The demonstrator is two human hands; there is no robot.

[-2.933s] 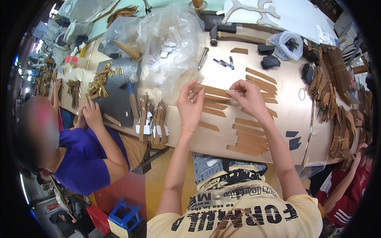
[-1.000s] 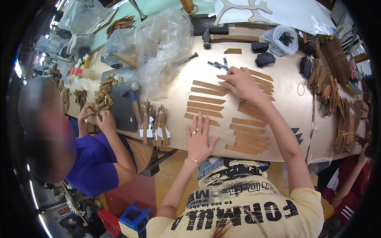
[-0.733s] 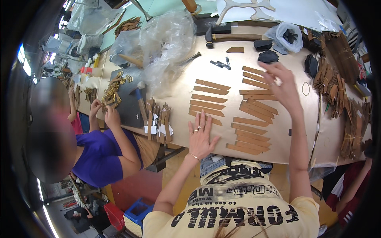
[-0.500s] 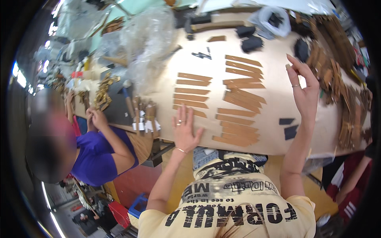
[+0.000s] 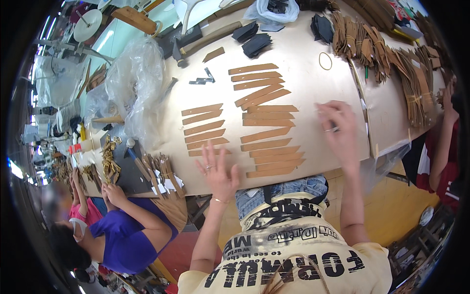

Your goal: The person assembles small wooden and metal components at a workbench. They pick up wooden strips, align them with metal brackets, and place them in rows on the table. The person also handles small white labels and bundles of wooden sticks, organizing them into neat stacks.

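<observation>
My left hand (image 5: 216,174) lies with its fingers spread at the lower end of the left column of flat brown leather strips (image 5: 203,130). Its fingertips touch the lowest strip; nothing is held in it. To the right is a longer column of similar strips (image 5: 267,120), some overlapping. My right hand (image 5: 338,130) is over the table to the right of that column, its fingers curled and slightly blurred. Something dark shows between them, but I cannot make out what it is. Each strip has a slanted or pointed end.
Stacks of black pieces (image 5: 257,44), a hammer (image 5: 208,39) and small dark metal pieces (image 5: 203,78) lie beyond the strips. A rubber band (image 5: 325,61) and brown strip bundles (image 5: 364,46) are at the right. Plastic wrap (image 5: 137,88) lies left; a person in purple (image 5: 132,232) works there.
My right hand has come down from its raised position, and its fingers have curled. The two black pieces at the right no longer show. The whole view has shifted; my left hand stays by the strips.
</observation>
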